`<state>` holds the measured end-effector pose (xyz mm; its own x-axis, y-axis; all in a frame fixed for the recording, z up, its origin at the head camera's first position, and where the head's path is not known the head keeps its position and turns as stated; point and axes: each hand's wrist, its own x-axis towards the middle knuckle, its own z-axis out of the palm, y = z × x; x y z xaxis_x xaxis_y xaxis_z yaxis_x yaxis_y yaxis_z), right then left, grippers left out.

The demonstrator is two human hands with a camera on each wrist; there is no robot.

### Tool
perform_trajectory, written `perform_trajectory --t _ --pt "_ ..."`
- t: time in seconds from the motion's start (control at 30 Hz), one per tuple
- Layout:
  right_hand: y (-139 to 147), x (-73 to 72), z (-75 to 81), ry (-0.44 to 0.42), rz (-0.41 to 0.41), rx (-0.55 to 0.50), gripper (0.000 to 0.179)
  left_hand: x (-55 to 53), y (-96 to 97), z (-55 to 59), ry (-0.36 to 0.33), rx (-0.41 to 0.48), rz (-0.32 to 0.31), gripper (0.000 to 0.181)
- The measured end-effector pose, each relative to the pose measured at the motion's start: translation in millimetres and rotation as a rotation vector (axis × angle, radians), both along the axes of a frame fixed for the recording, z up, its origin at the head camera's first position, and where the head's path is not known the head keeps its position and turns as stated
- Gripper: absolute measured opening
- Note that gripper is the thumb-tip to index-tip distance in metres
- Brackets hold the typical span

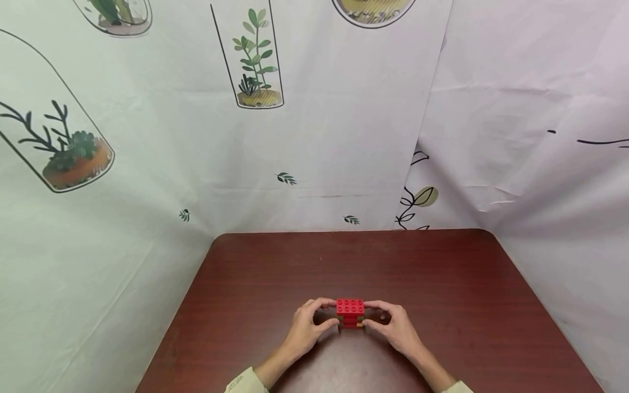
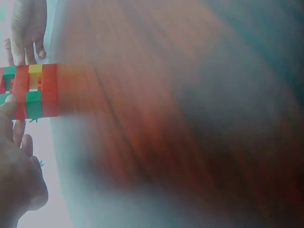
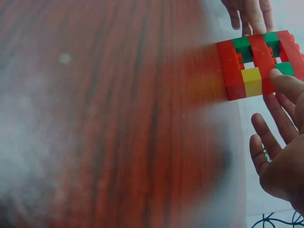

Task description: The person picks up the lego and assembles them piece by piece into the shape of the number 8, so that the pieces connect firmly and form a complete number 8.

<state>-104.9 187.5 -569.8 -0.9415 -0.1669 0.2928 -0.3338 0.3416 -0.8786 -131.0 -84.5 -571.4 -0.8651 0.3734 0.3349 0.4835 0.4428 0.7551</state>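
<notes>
A small stack of toy building bricks [image 1: 350, 308] stands on the table between both hands, its red studded top facing up. Red layers alternate with small green and yellow bricks, and gaps show between these in the stack [image 3: 259, 64] in the right wrist view. My left hand [image 1: 306, 328] pinches the left end with thumb in front and index finger behind. On the opposite end, my right hand [image 1: 397, 328] pinches in the same way. Seen from the left wrist, the thumb of the left hand [image 2: 21, 175] presses a green brick of the stack [image 2: 34, 104].
The dark red-brown wooden table [image 1: 236, 284] spreads around the hands, with rounded far corners. White cloth [image 1: 334, 142] printed with plants in glass jars hangs behind it and along both sides.
</notes>
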Motion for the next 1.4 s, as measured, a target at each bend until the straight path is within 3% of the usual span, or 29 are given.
perform_trajectory --t 0.37,0.7,0.93,1.17,1.4 --pt "0.5 -1.2 -2.0 -0.028 0.007 -0.029 0.031 0.7 1.8 -0.2 0.012 0.001 0.013 0.037" --pt "-0.7 -2.5 -1.5 0.064 -0.006 -0.024 0.031 -0.2 3.5 0.0 0.005 0.001 0.033 0.035" --pt "-2.0 -1.3 -1.0 0.039 -0.034 -0.032 0.030 -0.1 4.9 -0.4 -0.007 0.000 0.055 0.034" --pt "-4.4 -2.2 -0.9 0.068 -0.032 -0.063 0.027 -0.5 6.4 0.4 0.010 -0.011 0.088 0.033" --pt "-4.1 -5.8 -0.5 0.022 -0.047 -0.055 0.025 -2.0 9.9 1.6 0.016 -0.014 0.123 0.032"
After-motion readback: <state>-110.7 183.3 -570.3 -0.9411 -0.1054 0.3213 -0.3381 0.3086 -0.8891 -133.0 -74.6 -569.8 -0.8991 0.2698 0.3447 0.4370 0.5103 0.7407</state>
